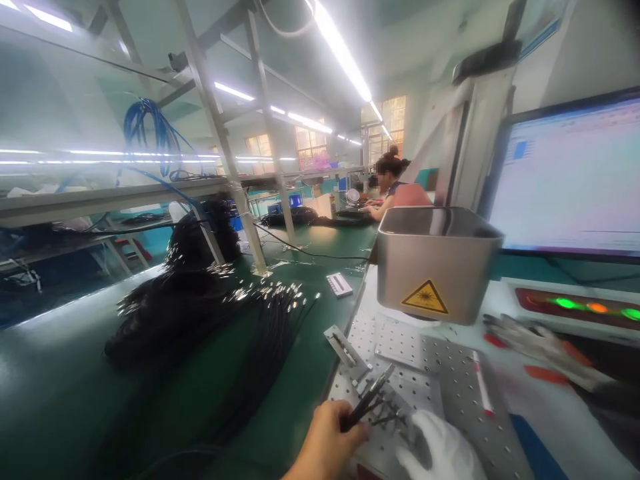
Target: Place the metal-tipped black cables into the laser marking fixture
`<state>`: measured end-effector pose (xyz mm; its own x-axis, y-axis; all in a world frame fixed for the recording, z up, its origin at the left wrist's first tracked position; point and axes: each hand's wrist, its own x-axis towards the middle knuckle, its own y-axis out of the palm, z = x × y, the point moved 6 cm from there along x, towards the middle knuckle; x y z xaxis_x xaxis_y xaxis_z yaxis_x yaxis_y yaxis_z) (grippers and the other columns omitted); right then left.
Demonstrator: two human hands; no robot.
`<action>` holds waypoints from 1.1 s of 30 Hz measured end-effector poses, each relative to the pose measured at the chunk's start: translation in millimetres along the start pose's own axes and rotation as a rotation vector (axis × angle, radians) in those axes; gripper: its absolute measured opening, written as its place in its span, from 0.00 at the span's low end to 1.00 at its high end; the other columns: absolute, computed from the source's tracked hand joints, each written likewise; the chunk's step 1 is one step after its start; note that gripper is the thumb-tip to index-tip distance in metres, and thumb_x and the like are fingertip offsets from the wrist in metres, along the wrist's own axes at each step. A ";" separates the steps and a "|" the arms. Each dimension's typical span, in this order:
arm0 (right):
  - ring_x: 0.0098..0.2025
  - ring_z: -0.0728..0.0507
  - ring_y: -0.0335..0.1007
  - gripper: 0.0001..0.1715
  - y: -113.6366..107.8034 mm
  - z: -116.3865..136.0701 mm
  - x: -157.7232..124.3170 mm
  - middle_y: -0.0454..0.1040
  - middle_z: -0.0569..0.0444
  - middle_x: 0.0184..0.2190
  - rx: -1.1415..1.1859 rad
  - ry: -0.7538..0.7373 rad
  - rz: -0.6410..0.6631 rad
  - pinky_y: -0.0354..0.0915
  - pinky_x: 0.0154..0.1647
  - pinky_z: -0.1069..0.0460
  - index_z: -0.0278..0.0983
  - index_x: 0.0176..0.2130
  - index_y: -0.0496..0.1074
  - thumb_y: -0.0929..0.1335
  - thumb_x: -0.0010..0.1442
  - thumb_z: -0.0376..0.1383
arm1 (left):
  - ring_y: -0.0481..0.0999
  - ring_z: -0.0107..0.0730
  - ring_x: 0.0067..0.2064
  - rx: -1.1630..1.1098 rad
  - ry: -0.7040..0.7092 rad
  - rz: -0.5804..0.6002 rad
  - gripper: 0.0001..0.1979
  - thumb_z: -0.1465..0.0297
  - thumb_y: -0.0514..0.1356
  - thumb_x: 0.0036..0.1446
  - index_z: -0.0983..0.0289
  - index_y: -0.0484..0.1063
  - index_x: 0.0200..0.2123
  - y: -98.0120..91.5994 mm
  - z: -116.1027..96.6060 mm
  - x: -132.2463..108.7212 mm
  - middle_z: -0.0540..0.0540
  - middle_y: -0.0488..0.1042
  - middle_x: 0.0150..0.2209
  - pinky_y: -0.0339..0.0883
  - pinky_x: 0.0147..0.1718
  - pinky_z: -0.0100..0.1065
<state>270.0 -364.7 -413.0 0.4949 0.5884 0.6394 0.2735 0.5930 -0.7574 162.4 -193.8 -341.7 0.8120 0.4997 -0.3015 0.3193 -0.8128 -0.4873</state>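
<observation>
Head view, and your left hand [336, 427] is closed round dark cables [365, 405], metal ends over the drilled plate [457, 360]! Your gloved right hand [443, 447] curves beside them, its grip hidden. A big bunch [260, 353] lies loose on the table [50, 380]; which are finished, you can't tell.

Slim, black, silver-tipped cables [363, 407], bunched in the bare left hand [331, 432], slanting toward one o'clock, low in view near half past five
</observation>
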 end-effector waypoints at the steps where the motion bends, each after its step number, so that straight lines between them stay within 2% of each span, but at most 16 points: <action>1: 0.38 0.37 0.75 0.17 1.5 -1.7 -1.6 0.77 0.47 0.42 -0.002 -0.003 0.007 0.73 0.36 0.49 0.37 0.44 0.76 0.68 0.55 0.39 | 0.55 0.27 0.27 0.027 -0.016 -0.008 0.14 0.63 0.60 0.48 0.61 0.59 0.19 0.1 -0.5 -1.9 0.45 0.53 0.20 0.47 0.28 0.32; 8: 0.41 0.36 0.76 0.16 1.7 -2.5 -5.7 0.77 0.46 0.44 0.042 -0.046 0.068 0.73 0.37 0.49 0.39 0.46 0.77 0.68 0.59 0.41 | 0.60 0.30 0.28 0.206 -0.081 -0.040 0.14 0.63 0.59 0.52 0.61 0.60 0.20 4.1 -2.6 -11.1 0.46 0.56 0.21 0.47 0.29 0.33; 11: 0.45 0.36 0.75 0.18 -4.3 5.9 -4.0 0.76 0.46 0.46 -0.003 -0.142 0.055 0.73 0.40 0.49 0.39 0.49 0.76 0.66 0.60 0.38 | 0.62 0.32 0.29 0.221 -0.087 -0.057 0.14 0.61 0.62 0.49 0.61 0.64 0.20 5.7 1.7 -11.1 0.47 0.57 0.20 0.50 0.31 0.32; 15: 0.45 0.37 0.74 0.22 -12.3 20.7 0.4 0.75 0.43 0.46 -0.151 -0.342 0.058 0.74 0.38 0.50 0.38 0.47 0.77 0.64 0.54 0.32 | 0.62 0.35 0.31 0.180 -0.112 -0.045 0.14 0.57 0.63 0.47 0.60 0.68 0.22 9.5 9.0 -9.9 0.48 0.58 0.20 0.52 0.32 0.33; 17: 0.45 0.36 0.74 0.24 -15.3 24.8 3.5 0.75 0.42 0.46 -0.201 -0.379 0.069 0.75 0.37 0.50 0.38 0.46 0.77 0.65 0.49 0.30 | 0.62 0.35 0.31 0.162 -0.130 -0.028 0.14 0.56 0.63 0.47 0.60 0.68 0.23 11.2 11.0 -9.5 0.47 0.58 0.20 0.52 0.32 0.33; 23: 0.45 0.34 0.73 0.30 -21.0 31.8 9.9 0.73 0.40 0.47 -0.223 -0.369 0.088 0.75 0.35 0.48 0.39 0.47 0.76 0.65 0.42 0.29 | 0.63 0.34 0.32 0.199 -0.160 0.001 0.13 0.59 0.63 0.48 0.62 0.68 0.23 12.0 6.4 -9.5 0.47 0.59 0.21 0.52 0.32 0.33; 27: 0.45 0.35 0.72 0.31 -27.0 34.5 15.0 0.73 0.44 0.49 -0.187 -0.335 0.110 0.75 0.37 0.48 0.39 0.47 0.76 0.64 0.42 0.30 | 0.64 0.34 0.32 0.213 -0.163 0.018 0.11 0.61 0.62 0.50 0.62 0.69 0.23 13.3 4.6 -9.1 0.47 0.60 0.22 0.54 0.32 0.32; 33: 0.46 0.35 0.69 0.30 -37.9 38.8 18.0 0.74 0.51 0.48 -0.156 -0.332 0.061 0.72 0.40 0.46 0.39 0.48 0.75 0.63 0.45 0.29 | 0.64 0.34 0.32 0.193 -0.172 0.032 0.13 0.59 0.62 0.50 0.64 0.71 0.25 15.4 7.7 -7.8 0.48 0.63 0.22 0.56 0.33 0.32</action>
<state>236.5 -355.3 -367.7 0.2267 0.7814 0.5814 0.3868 0.4756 -0.7900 157.2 -207.9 -353.2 0.7200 0.5319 -0.4457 0.1827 -0.7649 -0.6178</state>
